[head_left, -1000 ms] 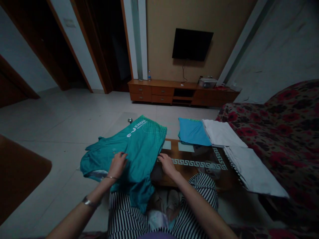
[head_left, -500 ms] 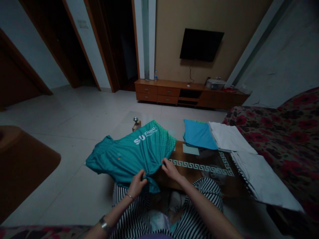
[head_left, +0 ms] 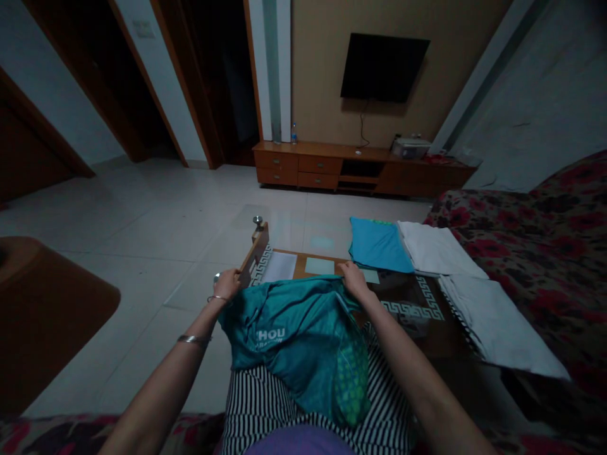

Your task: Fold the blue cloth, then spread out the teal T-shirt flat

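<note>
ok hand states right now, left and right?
Left hand: closed on the teal T-shirt, at its far left edge.
Right hand: closed on the same shirt's far right edge.

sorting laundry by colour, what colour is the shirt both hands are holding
Teal T-shirt with white lettering and a green dotted patch, gripped by left hand and right hand; head view.

your teal shirt [head_left: 303, 341] with white lettering lies crumpled, draped from the desk's [head_left: 408, 309] near edge onto your lap.

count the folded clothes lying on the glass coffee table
3: a folded blue shirt at the far side, a folded white cloth right of it, and a larger white striped-edge piece nearer. More may lie hidden beneath them.
</note>
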`<state>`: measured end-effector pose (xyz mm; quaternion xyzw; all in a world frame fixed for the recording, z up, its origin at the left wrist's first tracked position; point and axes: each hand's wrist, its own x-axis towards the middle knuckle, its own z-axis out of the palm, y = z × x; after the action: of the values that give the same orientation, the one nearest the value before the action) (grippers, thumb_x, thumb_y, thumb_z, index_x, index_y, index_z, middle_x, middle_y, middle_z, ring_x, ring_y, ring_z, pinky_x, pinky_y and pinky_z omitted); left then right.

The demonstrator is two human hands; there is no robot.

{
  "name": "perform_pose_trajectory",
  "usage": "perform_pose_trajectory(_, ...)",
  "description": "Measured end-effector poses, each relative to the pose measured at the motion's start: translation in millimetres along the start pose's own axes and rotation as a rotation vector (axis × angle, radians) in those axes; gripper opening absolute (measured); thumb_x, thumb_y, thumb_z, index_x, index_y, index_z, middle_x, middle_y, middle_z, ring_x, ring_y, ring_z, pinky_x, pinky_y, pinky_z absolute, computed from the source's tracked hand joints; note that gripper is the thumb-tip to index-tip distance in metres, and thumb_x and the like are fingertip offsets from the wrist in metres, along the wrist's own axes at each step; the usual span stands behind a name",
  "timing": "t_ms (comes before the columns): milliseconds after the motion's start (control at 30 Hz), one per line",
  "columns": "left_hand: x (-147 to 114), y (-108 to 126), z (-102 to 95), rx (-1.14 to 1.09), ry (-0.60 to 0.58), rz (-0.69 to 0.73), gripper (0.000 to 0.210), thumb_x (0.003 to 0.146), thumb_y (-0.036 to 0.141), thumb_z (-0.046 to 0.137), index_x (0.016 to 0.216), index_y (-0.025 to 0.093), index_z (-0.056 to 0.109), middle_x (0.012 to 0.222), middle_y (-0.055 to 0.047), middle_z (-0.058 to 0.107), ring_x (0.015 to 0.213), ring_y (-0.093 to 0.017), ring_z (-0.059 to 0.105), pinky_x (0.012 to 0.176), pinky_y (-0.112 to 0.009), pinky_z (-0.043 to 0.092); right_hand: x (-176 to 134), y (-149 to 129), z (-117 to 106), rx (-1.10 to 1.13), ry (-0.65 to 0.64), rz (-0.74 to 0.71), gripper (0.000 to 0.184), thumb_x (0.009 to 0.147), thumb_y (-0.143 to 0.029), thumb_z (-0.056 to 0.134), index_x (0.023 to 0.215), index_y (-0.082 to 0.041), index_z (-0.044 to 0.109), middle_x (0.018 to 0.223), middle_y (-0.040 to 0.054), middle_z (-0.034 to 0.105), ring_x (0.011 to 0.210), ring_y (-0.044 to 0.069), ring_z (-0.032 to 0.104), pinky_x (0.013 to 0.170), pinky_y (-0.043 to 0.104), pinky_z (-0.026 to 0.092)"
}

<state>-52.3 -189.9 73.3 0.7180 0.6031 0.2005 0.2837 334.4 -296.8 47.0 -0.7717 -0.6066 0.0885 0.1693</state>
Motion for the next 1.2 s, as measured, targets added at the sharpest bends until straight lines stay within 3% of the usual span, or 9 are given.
perform_pose_trajectory(100,-18.7,-23.9,16.0,0.067,0.061,0.013,0.03,0.07,0.014,0.048,0.096,0.015,0.062,0.108,-0.012,0.064,0.113,-0.028,0.053,0.102,-0.042,0.039,-16.2,39.6,10.0,-0.006,-0.014,0.129,0.042,0.079,-0.009,0.058,0.12,-0.014,0.063,0.117,0.0129,0.062,0.111,0.022,0.056,0.095,0.029,0.041)
perform_pose_trajectory(233,-54.8,-42.0,50.7,0.162,0.144,0.212,0.027,0.082,0.02,0.043,0.101,0.013,0.061,0.108,-0.014,0.059,0.11,-0.027,0.052,0.103,-0.043,0.039,-59.2,63.5,19.3,0.008,0.036,0.223,0.03,0.086,-0.013,0.047,0.109,-0.011,0.067,0.11,0.0141,0.064,0.106,0.022,0.058,0.094,0.03,0.042)
perform_pose_trajectory(333,-65.4,-38.3,82.7,0.118,0.146,0.297,0.031,0.09,0.03,0.04,0.111,0.013,0.055,0.11,-0.014,0.056,0.109,-0.026,0.052,0.101,-0.043,0.041,-86.4,42.0,42.4,0.133,0.075,0.148,0.03,0.091,-0.024,0.046,0.112,-0.014,0.064,0.108,0.0118,0.064,0.102,0.022,0.059,0.091,0.031,0.044)
perform_pose_trajectory(500,-50.8,-33.1,115.3,0.099,0.203,0.165,0.043,0.084,0.034,0.053,0.119,0.01,0.047,0.112,-0.016,0.052,0.114,-0.031,0.049,0.102,-0.05,0.04,-110.9,-8.0,84.2,0.137,0.094,0.112,0.049,0.079,-0.03,0.062,0.126,-0.017,0.057,0.121,0.0136,0.057,0.115,0.03,0.05,0.095,0.042,0.043)
perform_pose_trajectory(567,-42.4,-36.7,116.3,0.087,0.248,0.103,0.045,0.081,0.032,0.055,0.12,0.011,0.046,0.113,-0.016,0.051,0.115,-0.03,0.048,0.101,-0.049,0.041,-114.1,-7.6,89.1,0.208,0.121,0.111,0.038,0.078,-0.024,0.059,0.115,-0.018,0.063,0.118,0.0134,0.059,0.114,0.029,0.051,0.097,0.042,0.042)
perform_pose_trajectory(667,-32.5,-42.1,110.2,0.138,0.243,0.055,0.05,0.078,0.031,0.059,0.122,0.011,0.047,0.116,-0.016,0.051,0.118,-0.03,0.047,0.102,-0.046,0.04,-113.5,21.3,84.4,0.49,0.145,0.152,0.023,0.077,-0.026,0.053,0.092,-0.016,0.069,0.101,0.0117,0.066,0.102,0.026,0.058,0.096,0.04,0.043)
perform_pose_trajectory(867,-15.7,-39.7,95.1,0.254,0.044,0.031,0.057,0.081,0.042,0.056,0.125,0.006,0.051,0.112,-0.018,0.056,0.113,-0.029,0.053,0.1,-0.038,0.041,-115.0,117.9,54.6,1.079,0.363,0.653,0.04,0.062,-0.037,0.062,0.094,-0.015,0.068,0.087,0.0077,0.071,0.077,0.021,0.065,0.07,0.032,0.051)
perform_pose_trajectory(1033,-1.0,-29.0,90.2,0.444,-0.03,0.047,0.06,0.084,0.047,0.053,0.132,0.01,0.051,0.109,-0.018,0.055,0.109,-0.031,0.054,0.093,-0.039,0.044,-126.7,149.8,38.4,1.097,0.444,0.813,0.047,0.065,-0.038,0.06,0.106,-0.014,0.065,0.088,0.0094,0.071,0.075,0.021,0.068,0.062,0.029,0.051)
perform_pose_trajectory(1200,3.2,-7.3,99.2,0.601,0.026,0.141,0.05,0.088,0.046,0.047,0.126,0.016,0.058,0.119,-0.019,0.051,0.111,-0.035,0.049,0.085,-0.043,0.045,-127.3,135.4,31.5,0.778,0.412,0.658,0.052,0.081,-0.057,0.041,0.1,-0.015,0.065,0.097,0.0129,0.07,0.089,0.023,0.066,0.076,0.034,0.052)
